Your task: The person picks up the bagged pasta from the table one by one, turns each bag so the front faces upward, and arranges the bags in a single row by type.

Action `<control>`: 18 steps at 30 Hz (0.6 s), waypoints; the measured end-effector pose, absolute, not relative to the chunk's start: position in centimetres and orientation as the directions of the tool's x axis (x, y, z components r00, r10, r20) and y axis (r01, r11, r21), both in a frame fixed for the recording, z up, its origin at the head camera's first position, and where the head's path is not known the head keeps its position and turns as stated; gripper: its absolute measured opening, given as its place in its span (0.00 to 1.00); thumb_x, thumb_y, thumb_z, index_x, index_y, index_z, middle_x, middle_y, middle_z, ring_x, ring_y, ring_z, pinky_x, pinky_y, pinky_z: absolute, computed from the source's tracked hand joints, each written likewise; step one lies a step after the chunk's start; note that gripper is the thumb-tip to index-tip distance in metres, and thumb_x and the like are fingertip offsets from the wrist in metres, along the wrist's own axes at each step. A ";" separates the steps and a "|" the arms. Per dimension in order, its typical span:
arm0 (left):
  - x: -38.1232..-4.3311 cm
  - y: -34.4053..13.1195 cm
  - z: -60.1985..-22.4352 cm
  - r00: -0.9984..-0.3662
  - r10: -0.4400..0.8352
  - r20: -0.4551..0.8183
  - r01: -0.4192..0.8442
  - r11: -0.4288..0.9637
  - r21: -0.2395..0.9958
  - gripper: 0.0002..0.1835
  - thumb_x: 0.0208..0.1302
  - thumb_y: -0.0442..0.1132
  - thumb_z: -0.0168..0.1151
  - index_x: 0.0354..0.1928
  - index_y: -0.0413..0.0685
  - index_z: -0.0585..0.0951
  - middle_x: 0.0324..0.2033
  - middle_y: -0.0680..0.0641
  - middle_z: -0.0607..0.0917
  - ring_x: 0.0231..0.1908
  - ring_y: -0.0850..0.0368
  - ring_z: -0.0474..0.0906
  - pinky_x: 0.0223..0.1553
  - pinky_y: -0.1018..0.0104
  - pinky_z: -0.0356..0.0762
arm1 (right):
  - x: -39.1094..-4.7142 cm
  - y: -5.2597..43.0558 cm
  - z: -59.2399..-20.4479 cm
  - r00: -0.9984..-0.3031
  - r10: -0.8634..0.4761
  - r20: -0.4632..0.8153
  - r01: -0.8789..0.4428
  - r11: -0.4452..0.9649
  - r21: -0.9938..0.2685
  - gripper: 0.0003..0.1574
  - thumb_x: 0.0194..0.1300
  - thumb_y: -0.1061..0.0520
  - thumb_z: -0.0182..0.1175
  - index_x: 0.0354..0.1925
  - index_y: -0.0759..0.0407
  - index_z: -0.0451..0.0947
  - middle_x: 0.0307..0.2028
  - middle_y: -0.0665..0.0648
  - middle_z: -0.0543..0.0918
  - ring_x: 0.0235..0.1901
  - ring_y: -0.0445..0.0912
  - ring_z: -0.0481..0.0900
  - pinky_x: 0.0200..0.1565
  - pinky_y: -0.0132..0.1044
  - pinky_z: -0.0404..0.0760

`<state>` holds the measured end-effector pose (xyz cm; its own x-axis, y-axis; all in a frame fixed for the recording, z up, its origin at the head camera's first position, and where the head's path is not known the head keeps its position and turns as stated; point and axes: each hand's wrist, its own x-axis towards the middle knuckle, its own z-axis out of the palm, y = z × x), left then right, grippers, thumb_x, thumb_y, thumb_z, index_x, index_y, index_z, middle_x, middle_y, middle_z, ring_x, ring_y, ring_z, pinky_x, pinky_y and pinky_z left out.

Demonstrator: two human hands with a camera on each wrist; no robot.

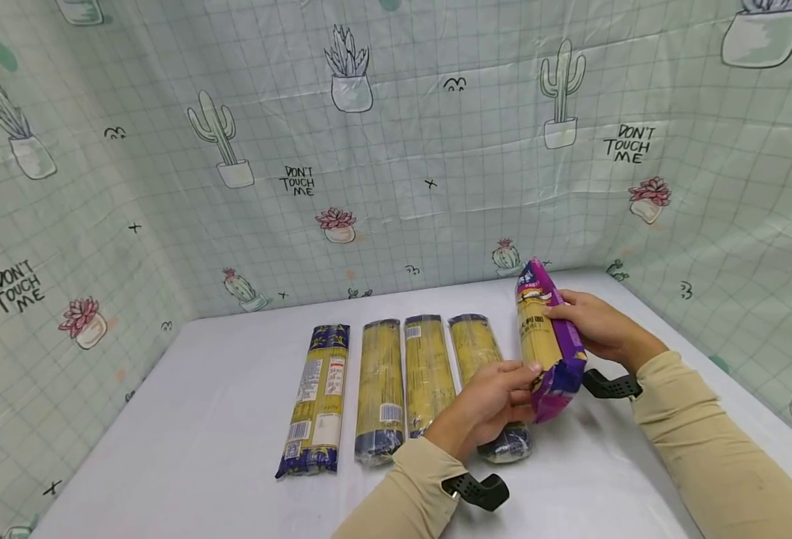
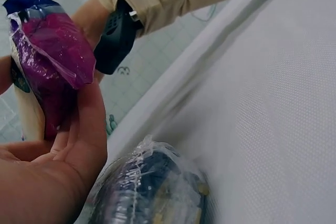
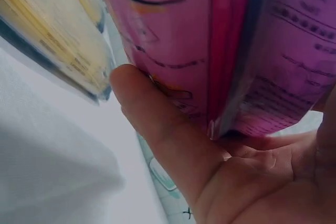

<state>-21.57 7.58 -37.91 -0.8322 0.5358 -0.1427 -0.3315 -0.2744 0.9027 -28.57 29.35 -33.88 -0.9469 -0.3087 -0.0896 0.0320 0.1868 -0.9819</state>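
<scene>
One purple packet (image 1: 537, 340) is up off the table (image 1: 187, 419), between two hands: the left hand (image 1: 486, 400) pinches its near end, the right hand (image 1: 598, 326) curls round its right side. Four yellow packets (image 1: 379, 389) lie left of the purple packet, the nearest partly hidden by the left hand. Patterned cloth (image 1: 396, 142) hangs behind the purple packet.

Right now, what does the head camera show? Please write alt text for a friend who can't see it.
A left hand and a right hand hold a purple pack over a white table. Left of that pack, four yellow packs lie side by side; behind is a backdrop printed with cacti.
</scene>
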 end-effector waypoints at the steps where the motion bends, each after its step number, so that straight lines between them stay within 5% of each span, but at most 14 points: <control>1: -21.6 7.6 -37.9 -0.832 0.536 -0.142 -0.334 -0.280 0.900 0.13 0.71 0.41 0.61 0.50 0.40 0.82 0.34 0.48 0.85 0.34 0.57 0.83 0.41 0.59 0.82 | -28.5 29.4 -33.8 -0.945 -0.314 -0.086 0.027 0.189 -0.982 0.42 0.80 0.52 0.47 0.76 0.72 0.41 0.50 0.62 0.78 0.43 0.48 0.83 0.45 0.44 0.84; 8: -21.7 8.0 -38.0 -0.859 0.499 -0.117 -0.326 -0.356 0.876 0.24 0.67 0.36 0.63 0.64 0.42 0.73 0.40 0.46 0.84 0.35 0.57 0.81 0.46 0.57 0.80 | -28.5 29.7 -33.5 -0.946 -0.315 -0.073 0.004 0.215 -0.977 0.41 0.79 0.51 0.47 0.76 0.70 0.44 0.43 0.57 0.83 0.39 0.46 0.84 0.40 0.44 0.85; 18: -21.7 8.0 -38.3 -0.898 0.433 -0.081 -0.249 -0.348 0.904 0.20 0.65 0.33 0.65 0.58 0.44 0.76 0.42 0.45 0.87 0.37 0.57 0.83 0.41 0.62 0.82 | -28.3 29.3 -33.6 -0.971 -0.220 -0.095 0.012 0.353 -0.935 0.39 0.78 0.49 0.51 0.74 0.70 0.54 0.40 0.58 0.85 0.36 0.49 0.86 0.37 0.47 0.86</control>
